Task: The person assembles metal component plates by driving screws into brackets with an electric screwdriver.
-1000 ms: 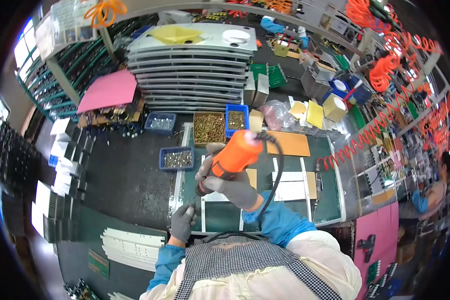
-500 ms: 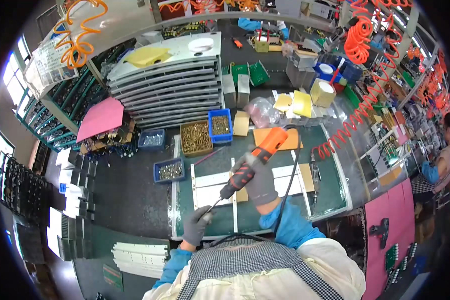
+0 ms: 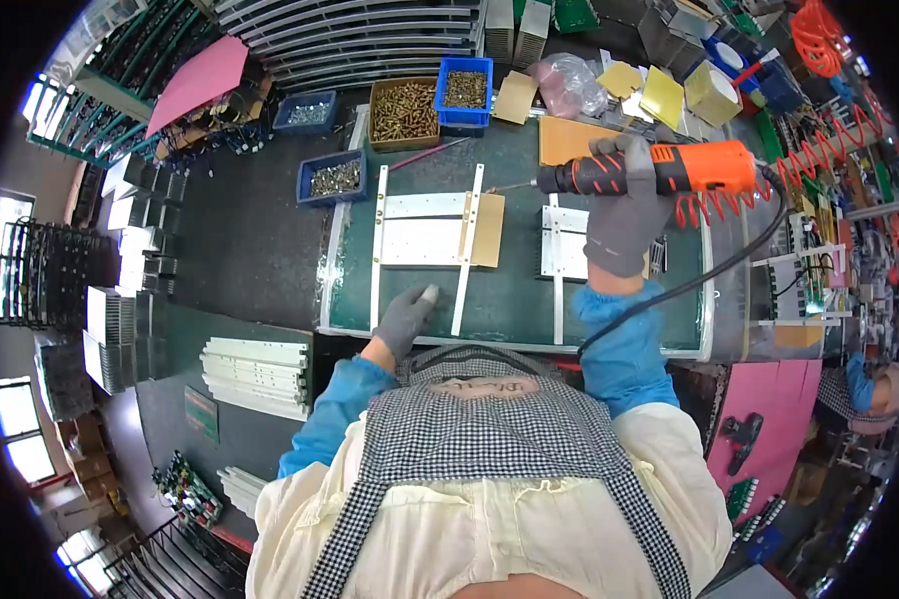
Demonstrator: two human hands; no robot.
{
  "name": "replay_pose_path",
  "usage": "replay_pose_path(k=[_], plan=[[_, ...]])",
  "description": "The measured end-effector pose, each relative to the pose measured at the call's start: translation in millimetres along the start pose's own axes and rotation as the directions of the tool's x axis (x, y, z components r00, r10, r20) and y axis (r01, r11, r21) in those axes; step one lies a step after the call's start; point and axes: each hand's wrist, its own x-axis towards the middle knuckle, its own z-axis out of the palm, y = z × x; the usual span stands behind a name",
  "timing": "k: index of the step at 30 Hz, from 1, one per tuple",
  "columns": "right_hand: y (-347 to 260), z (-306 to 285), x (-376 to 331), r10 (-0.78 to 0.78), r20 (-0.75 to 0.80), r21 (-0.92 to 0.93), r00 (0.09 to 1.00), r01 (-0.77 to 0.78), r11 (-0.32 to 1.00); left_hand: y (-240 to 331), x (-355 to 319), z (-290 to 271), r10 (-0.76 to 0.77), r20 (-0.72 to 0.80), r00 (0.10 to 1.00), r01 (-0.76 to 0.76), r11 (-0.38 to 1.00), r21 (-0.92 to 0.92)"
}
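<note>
My right hand (image 3: pixel 627 218), in a grey glove, is wrapped round an orange and black electric screwdriver (image 3: pixel 704 168). The tool lies nearly level, its bit pointing left at the right-hand white strip (image 3: pixel 464 270) of a white panel (image 3: pixel 420 240); whether the tip touches a screw is too small to tell. A second white strip (image 3: pixel 377 245) crosses the panel's left end. Brown cardboard (image 3: pixel 487 235) shows at its right edge. My left hand (image 3: pixel 406 319), also gloved, is open and holds nothing, low on the green table mat below the panel. Another white panel (image 3: pixel 569 248) lies partly behind my right hand.
Beyond the panel stand a carton of brass-coloured screws (image 3: pixel 405 112) and a blue bin (image 3: pixel 465 88). Another blue bin (image 3: pixel 332 180) of small metal parts sits left. A black cable (image 3: pixel 709 272) hangs from the tool past my right arm. White strips (image 3: pixel 258 374) are stacked left.
My view has tipped downward. The screwdriver has swung from slanting toward my left hand to nearly level, with its bit at the panel's strip. My left hand is now apart from the bit.
</note>
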Motion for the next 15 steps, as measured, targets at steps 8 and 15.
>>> replay_pose_path(k=[8, 15], plan=[[32.4, 10.3, -1.5, 0.094, 0.083, -0.053, 0.992, -0.089, 0.995, -8.4, 39.8, 37.3, 0.040, 0.050, 0.998, -0.042, 0.999, 0.026], [52.9, 8.4, -1.8, 0.085, 0.133, -0.160, 0.987, -0.064, 0.985, -9.3, 34.0, 45.1, 0.093, -0.085, 0.992, -0.100, 0.991, -0.088]])
